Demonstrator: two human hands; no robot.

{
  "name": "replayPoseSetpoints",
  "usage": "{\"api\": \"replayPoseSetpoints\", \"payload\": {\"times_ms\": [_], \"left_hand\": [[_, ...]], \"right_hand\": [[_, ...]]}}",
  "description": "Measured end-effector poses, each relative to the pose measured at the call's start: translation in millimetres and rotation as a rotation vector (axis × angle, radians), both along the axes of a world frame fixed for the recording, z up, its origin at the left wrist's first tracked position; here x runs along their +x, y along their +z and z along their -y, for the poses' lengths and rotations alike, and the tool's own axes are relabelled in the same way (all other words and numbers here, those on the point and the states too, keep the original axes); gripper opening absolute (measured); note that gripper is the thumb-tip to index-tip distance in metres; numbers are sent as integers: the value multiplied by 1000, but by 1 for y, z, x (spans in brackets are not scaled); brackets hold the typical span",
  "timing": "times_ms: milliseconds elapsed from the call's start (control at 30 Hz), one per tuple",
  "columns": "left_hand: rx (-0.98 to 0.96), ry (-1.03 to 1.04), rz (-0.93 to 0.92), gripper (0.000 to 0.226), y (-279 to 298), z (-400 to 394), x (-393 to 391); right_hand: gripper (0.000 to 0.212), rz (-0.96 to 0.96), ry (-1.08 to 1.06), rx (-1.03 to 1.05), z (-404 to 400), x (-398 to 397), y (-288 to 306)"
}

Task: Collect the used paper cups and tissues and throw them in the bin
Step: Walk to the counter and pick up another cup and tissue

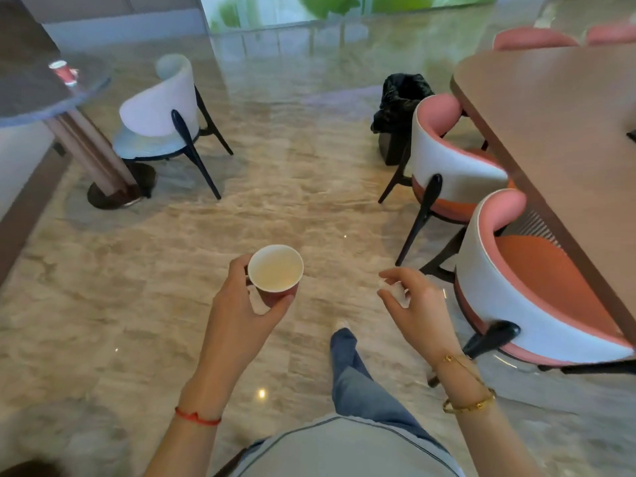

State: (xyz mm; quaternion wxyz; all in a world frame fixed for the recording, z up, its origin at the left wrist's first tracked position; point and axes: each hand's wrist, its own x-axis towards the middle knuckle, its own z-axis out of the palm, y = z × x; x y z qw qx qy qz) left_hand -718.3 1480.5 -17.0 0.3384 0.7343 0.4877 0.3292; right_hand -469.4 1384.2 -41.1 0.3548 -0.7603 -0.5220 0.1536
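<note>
My left hand (246, 306) holds a red paper cup (275, 271) upright over the marble floor; its white inside shows a little pale liquid. My right hand (418, 306) pinches a small crumpled white tissue (395, 290) between its fingertips. The bin (399, 115), lined with a black bag, stands on the floor ahead and to the right, partly behind a pink chair. Another red paper cup (63, 72) stands on the round grey table (34, 94) at the far left.
A white chair (161, 111) stands beside the round table's pedestal. Two pink-and-white chairs (457, 166) (537, 290) are pushed against a long brown table (557, 115) on the right. Open marble floor (292, 173) runs between them toward the bin. My leg (358, 373) steps forward.
</note>
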Motion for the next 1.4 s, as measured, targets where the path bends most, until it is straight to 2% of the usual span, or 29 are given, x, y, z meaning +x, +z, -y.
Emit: {"api": "replayPoseSetpoints", "payload": {"times_ms": [300,567,833,1100,1400], "left_hand": [[30,-21,15,66,18,-211,135],[8,-17,22,68,15,-359,219],[18,-104,27,68,-3,-533,315],[75,-243,15,69,22,-726,428],[32,-349,-18,68,15,-887,559]], "right_hand": [[23,25,14,28,-213,134,29],[26,8,60,2,-367,213,38],[23,0,-37,-25,-520,300,10],[22,-7,-141,62,-690,397,24],[20,-13,-300,55,-814,510,14]]}}
